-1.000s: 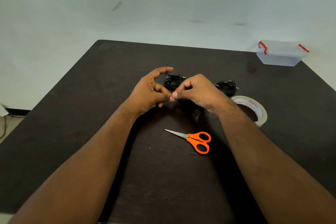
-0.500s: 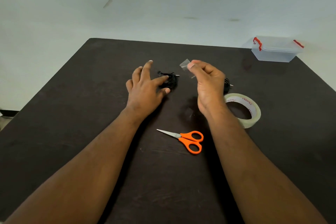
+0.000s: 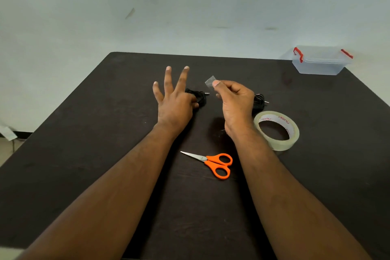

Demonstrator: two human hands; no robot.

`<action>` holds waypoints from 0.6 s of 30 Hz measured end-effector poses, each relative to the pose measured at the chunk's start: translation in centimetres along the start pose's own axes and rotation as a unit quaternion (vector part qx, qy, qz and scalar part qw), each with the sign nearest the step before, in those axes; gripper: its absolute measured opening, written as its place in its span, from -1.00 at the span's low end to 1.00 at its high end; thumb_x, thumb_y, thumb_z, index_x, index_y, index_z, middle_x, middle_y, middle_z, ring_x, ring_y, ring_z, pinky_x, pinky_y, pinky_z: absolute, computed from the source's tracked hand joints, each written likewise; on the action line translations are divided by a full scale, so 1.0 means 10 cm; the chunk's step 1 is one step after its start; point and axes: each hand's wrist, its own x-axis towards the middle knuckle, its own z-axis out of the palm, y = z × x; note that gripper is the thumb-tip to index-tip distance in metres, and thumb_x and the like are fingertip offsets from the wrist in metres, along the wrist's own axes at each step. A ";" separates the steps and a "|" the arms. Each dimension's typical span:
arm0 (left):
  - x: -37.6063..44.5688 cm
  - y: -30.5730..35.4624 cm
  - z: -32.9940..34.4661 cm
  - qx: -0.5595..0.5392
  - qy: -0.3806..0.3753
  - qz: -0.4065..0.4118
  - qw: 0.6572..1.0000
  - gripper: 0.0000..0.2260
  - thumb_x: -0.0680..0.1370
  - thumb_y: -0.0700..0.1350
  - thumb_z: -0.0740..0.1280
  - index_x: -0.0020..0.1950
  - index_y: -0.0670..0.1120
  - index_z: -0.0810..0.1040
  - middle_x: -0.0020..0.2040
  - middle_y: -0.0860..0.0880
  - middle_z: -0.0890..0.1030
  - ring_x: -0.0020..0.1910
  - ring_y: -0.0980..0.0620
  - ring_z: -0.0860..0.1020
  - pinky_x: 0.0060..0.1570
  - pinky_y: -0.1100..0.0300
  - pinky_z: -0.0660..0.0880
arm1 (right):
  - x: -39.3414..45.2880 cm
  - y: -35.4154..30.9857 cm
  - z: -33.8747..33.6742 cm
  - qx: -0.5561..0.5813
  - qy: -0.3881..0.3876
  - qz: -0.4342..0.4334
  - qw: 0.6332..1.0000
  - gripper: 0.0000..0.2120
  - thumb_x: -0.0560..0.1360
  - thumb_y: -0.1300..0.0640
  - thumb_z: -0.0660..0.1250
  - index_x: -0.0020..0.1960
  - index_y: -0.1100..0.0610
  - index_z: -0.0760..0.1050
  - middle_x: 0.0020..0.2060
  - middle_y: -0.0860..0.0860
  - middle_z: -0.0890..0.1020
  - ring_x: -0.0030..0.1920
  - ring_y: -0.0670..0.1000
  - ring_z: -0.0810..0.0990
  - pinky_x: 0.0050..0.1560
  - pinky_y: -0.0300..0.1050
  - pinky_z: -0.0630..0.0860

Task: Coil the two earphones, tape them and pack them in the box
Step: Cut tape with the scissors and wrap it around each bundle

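While the right hand [image 3: 236, 103] lifts a small cut piece of clear tape [image 3: 210, 81] above the table [image 3: 84, 154], pinched at one edge between thumb and forefinger with the other fingers curled in, the strip hangs free of the skin, probably so the sticky side stays clean until it is pressed on. The left hand [image 3: 173, 99] lies over the near coiled earphone [image 3: 199, 98]; three fingers fan straight up and apart, while the thumb and forefinger reach down to the black bundle. Whether they pinch it or only press on it cannot be told, but the likely aim is to stop the coil springing loose. That bundle's plug juts from its far right side, pointing right toward the tape, and the coil runs roughly left to right. A second coiled earphone [image 3: 258, 101] lies partly hidden behind the right hand, its plug also pointing right. Just beside it sits the tape roll [image 3: 276, 131], flat on the table. Orange scissors [image 3: 213, 163] lie between the forearms, blades pointing left. Closed, the clear box [image 3: 320, 63] waits at the far right corner.
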 end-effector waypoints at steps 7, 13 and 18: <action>0.04 -0.02 0.07 -0.079 -0.002 -0.032 0.996 -0.88 0.59 -0.05 0.26 -0.02 0.01 0.58 0.57 -0.03 -0.01 0.53 -0.19 -0.22 0.42 -0.27 -0.12 | -0.05 -0.04 -0.02 0.063 -0.007 0.079 0.995 -0.93 0.44 0.26 0.42 -0.22 0.19 0.62 -0.36 0.09 0.61 -0.33 -0.04 0.57 -0.30 -0.19 0.55; -0.20 -0.12 -0.02 -0.527 0.071 -0.169 0.830 -0.86 0.59 -0.02 0.24 -0.11 -0.03 0.53 0.29 -0.22 0.44 0.30 -0.08 0.42 0.34 0.01 0.34 | -0.16 -0.02 0.06 0.026 -0.061 0.145 0.987 -0.90 0.43 0.23 0.44 -0.25 0.20 0.61 -0.36 0.08 0.59 -0.37 -0.02 0.54 -0.39 -0.17 0.52; -0.28 -0.06 -0.12 -0.600 0.110 -0.206 0.765 -0.76 0.65 -0.16 0.19 -0.21 -0.09 0.47 -0.20 -0.01 0.46 -0.15 0.12 0.38 -0.13 0.29 0.34 | -0.24 -0.09 0.09 -0.005 -0.053 0.098 0.994 -0.91 0.45 0.22 0.42 -0.21 0.22 0.62 -0.42 0.01 0.56 -0.35 -0.08 0.53 -0.39 -0.21 0.51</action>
